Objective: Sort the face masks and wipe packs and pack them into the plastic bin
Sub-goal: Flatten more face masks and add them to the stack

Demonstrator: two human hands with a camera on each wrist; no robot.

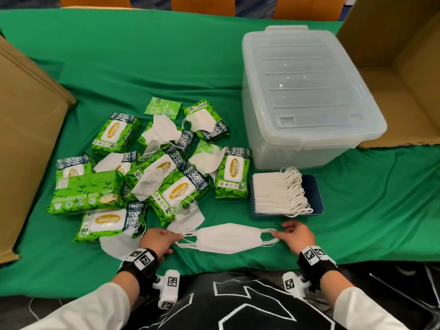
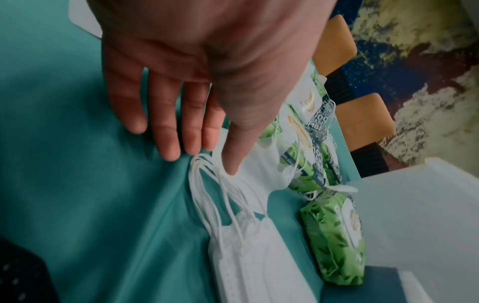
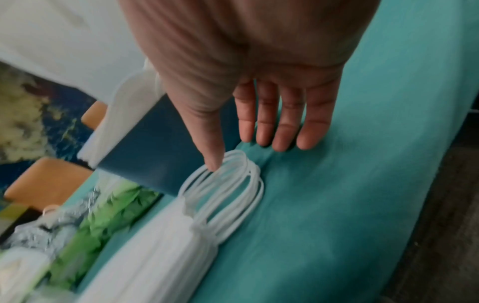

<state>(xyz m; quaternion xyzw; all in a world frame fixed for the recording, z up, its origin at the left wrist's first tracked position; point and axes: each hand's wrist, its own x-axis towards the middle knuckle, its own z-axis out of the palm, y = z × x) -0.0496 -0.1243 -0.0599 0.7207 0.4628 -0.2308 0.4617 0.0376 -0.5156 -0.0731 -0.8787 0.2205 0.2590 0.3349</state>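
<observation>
White face masks (image 1: 227, 238) lie in a small stack on the green cloth (image 1: 142, 67) in front of us, below the blue tray (image 1: 316, 198) and the shut plastic bin (image 1: 309, 96). Our left hand (image 1: 157, 241) and right hand (image 1: 298, 236) sit at its ends.

Left wrist: straight fingers (image 2: 168, 131), thumb on the ear loops (image 2: 207, 184).

Right wrist, blurry: fingers (image 3: 285, 127) straight, the thumb seems to touch the loops (image 3: 233, 184).

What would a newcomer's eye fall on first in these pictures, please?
Probably the jumble of bright green wipe packs with loose white masks among them, left of centre on the green cloth. Next, the large clear plastic bin at the back right, lid on, with a blue tray of stacked masks before it. Nearest, the left hand and right hand touch the ear loops of a small mask stack.
</observation>
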